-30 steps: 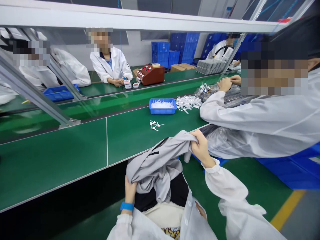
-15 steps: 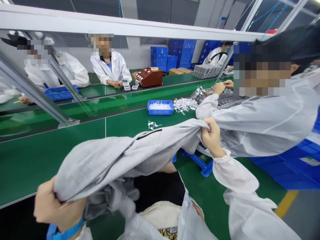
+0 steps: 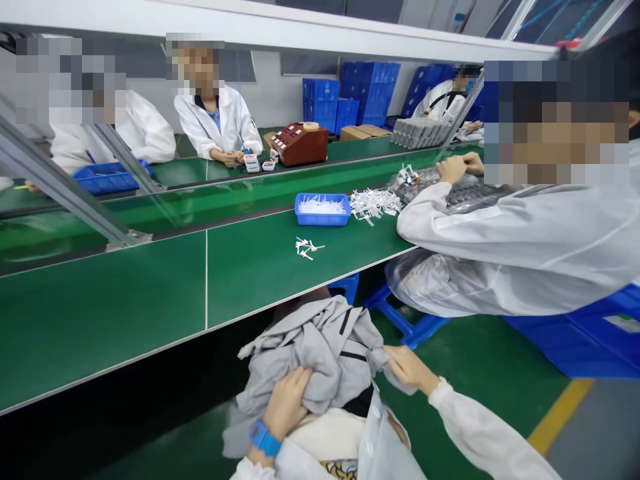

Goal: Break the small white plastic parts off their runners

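Note:
A grey garment (image 3: 320, 353) with short black stripes lies bunched up on my lap, below the bench edge. My left hand (image 3: 287, 400), a blue watch (image 3: 265, 438) on its wrist, is closed on the near side of the cloth, with some fingertips hidden in the folds. At the garment's right end, my right hand (image 3: 407, 368) pinches a gathered bit of the fabric. White sleeves cover both my forearms.
A green workbench (image 3: 140, 287) crosses in front, carrying a blue tray (image 3: 323, 219) of small white parts, a loose pile (image 3: 375, 203) and several stray pieces (image 3: 306, 248). A co-worker's sleeve (image 3: 500, 233) is close on my right, near a blue stool (image 3: 410, 330).
The garment, stretched between my hands above the bench edge before, is now lowered and crumpled on my lap. My left hand has moved right, my right hand down, bringing them closer together.

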`<state>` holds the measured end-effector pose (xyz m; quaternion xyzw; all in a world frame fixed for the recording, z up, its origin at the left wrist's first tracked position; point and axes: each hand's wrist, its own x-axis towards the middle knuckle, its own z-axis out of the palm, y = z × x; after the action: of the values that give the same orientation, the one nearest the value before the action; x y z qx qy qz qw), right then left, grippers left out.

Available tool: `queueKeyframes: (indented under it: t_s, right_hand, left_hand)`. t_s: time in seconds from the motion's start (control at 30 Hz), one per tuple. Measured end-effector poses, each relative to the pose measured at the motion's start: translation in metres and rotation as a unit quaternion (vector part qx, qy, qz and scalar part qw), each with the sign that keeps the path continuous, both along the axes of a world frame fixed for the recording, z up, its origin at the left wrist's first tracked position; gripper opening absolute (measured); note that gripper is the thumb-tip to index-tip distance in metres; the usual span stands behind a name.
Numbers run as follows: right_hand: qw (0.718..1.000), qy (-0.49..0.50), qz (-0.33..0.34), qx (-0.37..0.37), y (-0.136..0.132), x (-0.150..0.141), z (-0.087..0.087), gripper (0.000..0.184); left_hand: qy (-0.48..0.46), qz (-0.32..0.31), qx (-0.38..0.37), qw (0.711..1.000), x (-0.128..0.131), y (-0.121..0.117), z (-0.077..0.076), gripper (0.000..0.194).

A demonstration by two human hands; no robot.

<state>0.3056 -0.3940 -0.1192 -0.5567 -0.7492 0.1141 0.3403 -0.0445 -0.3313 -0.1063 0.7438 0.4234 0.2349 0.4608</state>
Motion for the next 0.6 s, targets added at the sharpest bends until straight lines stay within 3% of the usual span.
queueKeyframes:
  t_s: [0.07, 0.2, 0.27, 0.33, 0.4, 0.47, 0.53, 0.6]
  right_hand:
    - [0.997, -0.019, 0.045, -0.066, 0.008, -0.004, -0.006, 0.036]
    - [0.994, 0.046, -0.04, -0.096, 0.053, -0.008, 0.009, 0.031]
    - [0.992, 0.06, -0.061, -0.097, 0.081, -0.017, 0.016, 0.04]
    - [0.993, 0.057, -0.039, -0.099, 0.105, -0.03, 0.016, 0.052]
    - [0.992, 0.07, -0.022, -0.101, 0.125, -0.044, 0.009, 0.044]
    - [0.99, 0.104, -0.029, -0.095, 0.142, -0.051, 0.0, 0.03]
    - [0.985, 0.143, -0.065, -0.067, 0.159, -0.05, -0.007, 0.025]
    - [0.978, 0.171, -0.118, -0.034, 0.176, -0.04, -0.01, 0.025]
  left_hand:
    - [-0.016, -0.032, -0.007, 0.999, -0.001, 0.005, 0.008, 0.053]
    - [-0.053, -0.106, -0.129, 0.984, -0.036, 0.027, 0.044, 0.053]
    - [-0.04, -0.07, -0.159, 0.984, -0.055, 0.041, 0.046, 0.055]
    - [-0.013, 0.061, -0.103, 0.993, -0.067, 0.052, 0.028, 0.059]
    - [0.008, 0.157, -0.071, 0.985, -0.072, 0.059, -0.003, 0.063]
    - [-0.011, 0.241, -0.076, 0.968, -0.074, 0.066, -0.034, 0.053]
    - [-0.027, 0.268, -0.067, 0.961, -0.074, 0.077, -0.051, 0.045]
    - [-0.033, 0.283, -0.035, 0.958, -0.071, 0.095, -0.054, 0.041]
